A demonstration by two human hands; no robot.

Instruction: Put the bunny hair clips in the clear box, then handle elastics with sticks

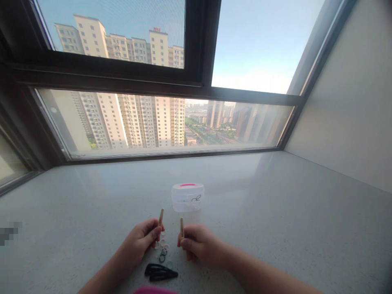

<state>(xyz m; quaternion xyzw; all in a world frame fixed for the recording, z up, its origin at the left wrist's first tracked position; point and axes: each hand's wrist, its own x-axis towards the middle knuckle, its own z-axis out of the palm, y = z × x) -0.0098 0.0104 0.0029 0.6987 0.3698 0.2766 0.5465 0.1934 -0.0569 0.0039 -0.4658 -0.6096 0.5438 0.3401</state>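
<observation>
My left hand (147,237) is closed, pinching a slim tan hair clip (161,217) that points upward between thumb and fingers. A similar tan hair clip (181,228) stands upright in the pinch of my right hand (199,243), a short gap to the right. Between the hands lie several small pale hair ties (163,243), partly hidden by my left fingers. Just below them are dark green hair ties (163,255). Black snap hair clips (161,272) lie overlapping nearer to me. Beyond both hands sits a clear plastic box (188,198) with a pink handle, its lid on.
The pale speckled sill (260,212) reaches back to a dark-framed window (171,154). A white wall (343,110) borders the right side. Something pink (155,290) shows at the bottom edge, mostly cut off. A blurred, pixelated dark patch is at the left edge.
</observation>
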